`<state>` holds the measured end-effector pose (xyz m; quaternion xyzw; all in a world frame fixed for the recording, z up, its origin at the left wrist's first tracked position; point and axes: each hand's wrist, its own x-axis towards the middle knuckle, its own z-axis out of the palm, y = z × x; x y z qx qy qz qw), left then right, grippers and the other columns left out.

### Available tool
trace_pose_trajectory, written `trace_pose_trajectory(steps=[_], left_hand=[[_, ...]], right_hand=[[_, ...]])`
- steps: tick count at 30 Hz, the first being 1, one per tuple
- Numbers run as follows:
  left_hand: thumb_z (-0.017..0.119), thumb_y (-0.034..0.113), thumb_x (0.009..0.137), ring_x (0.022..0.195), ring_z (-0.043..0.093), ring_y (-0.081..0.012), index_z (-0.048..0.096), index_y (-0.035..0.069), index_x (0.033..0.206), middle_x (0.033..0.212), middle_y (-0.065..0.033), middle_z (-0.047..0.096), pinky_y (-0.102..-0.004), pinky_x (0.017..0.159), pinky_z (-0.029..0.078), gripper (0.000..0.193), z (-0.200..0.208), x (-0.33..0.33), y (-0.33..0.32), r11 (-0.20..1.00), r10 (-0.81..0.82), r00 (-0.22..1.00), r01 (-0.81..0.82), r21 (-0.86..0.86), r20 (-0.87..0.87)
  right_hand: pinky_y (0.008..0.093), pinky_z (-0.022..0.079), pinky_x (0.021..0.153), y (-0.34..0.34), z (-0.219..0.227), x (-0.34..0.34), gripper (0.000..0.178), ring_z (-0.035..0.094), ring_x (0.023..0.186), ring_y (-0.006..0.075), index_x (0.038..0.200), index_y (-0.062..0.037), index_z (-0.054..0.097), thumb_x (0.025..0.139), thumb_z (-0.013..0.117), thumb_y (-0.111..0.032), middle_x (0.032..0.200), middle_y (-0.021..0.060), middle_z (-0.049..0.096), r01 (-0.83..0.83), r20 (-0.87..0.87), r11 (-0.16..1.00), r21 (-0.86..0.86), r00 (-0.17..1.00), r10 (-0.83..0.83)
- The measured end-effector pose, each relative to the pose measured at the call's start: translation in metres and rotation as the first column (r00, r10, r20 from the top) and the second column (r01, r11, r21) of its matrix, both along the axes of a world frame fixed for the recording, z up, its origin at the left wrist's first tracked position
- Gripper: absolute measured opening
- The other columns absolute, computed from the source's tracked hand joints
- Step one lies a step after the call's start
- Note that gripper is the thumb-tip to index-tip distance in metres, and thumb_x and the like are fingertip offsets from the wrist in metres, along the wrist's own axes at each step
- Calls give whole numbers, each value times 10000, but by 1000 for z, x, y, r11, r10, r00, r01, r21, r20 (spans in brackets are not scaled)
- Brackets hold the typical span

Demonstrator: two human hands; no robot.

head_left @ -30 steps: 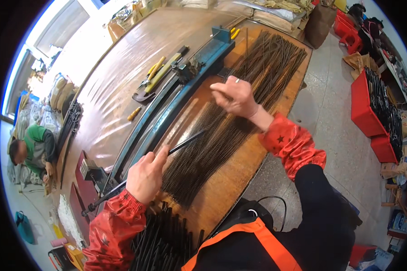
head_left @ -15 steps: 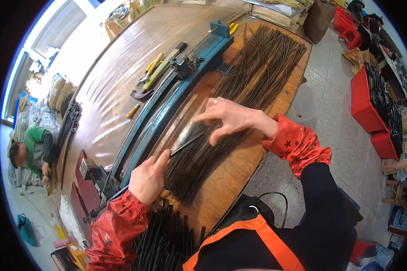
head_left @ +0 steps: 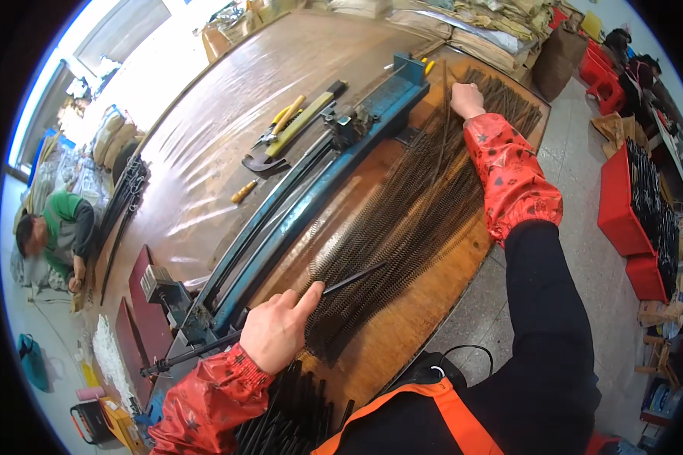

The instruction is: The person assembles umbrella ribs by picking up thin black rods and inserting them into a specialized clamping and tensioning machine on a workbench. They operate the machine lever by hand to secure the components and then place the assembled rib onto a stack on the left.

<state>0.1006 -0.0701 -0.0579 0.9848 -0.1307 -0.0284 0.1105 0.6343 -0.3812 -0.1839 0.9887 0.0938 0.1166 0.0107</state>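
Many long, thin coil springs (head_left: 391,220) lie loose in a broad heap on the worktop (head_left: 402,322), and a bunch of black tubes (head_left: 284,421) sits at its near edge, so plenty appears left to handle. No spring can be made out fitted on the black rod (head_left: 357,277), nor any finished pieces set apart on the heap. The left hand (head_left: 275,330) is closed around that rod, whose tip juts to the right over the near part of the springs. The right hand (head_left: 467,100) is at their far part, fingers curled; whether it pinches one, I cannot tell. A blue fixture (head_left: 309,197) runs left of the heap.
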Motion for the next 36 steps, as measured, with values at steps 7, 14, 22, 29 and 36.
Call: trace_pose_trajectory(steps=[7, 14, 22, 29, 36], left_hand=[[641, 78, 881, 678, 623, -295, 607, 96, 1279, 750, -90, 539, -416, 585, 516, 400, -6, -2, 5, 1000, 8, 1000, -8, -15, 11], [657, 82, 870, 670, 622, -274, 613, 97, 1272, 745, -79, 535, -407, 576, 514, 404, -6, -3, 7, 1000, 5, 1000, -5, 0, 3], [660, 86, 863, 687, 624, -271, 613, 107, 1276, 751, -79, 540, -409, 577, 510, 416, -14, -6, 7, 1000, 1, 1000, -1, 2, -9], [614, 44, 781, 729, 624, -265, 554, 134, 1335, 785, -69, 551, -400, 613, 519, 565, -19, -9, 7, 1000, -4, 999, 5, 14, -45], [679, 98, 843, 732, 637, -272, 615, 106, 1277, 773, -78, 561, -406, 608, 516, 439, -15, -6, 5, 1000, -10, 1000, 10, 9, -20]], right_hand=[[521, 513, 907, -2, -3, 20, 281, 668, 1093, 369, 1020, -120, 746, 797, 667, -273, 1085, 180, 728, 86, -87, 993, 78, 993, -79], [472, 521, 849, -2, -21, 37, 333, 693, 1016, 361, 988, -94, 705, 827, 686, -385, 1021, 167, 735, 51, -75, 952, 302, 997, -29], [274, 474, 558, -1, -7, 24, 200, 697, 760, 160, 965, -93, 571, 977, 562, -293, 894, 76, 721, 208, -400, 537, 818, 876, 270], [263, 379, 444, 8, -3, 1, 201, 678, 616, 156, 1011, -67, 564, 969, 512, -256, 818, 57, 700, 263, -305, 167, 950, 892, 334], [281, 318, 398, -8, -10, 17, 259, 485, 449, 138, 807, -73, 547, 957, 507, -280, 619, 50, 584, 199, -262, 195, 961, 881, 393]])
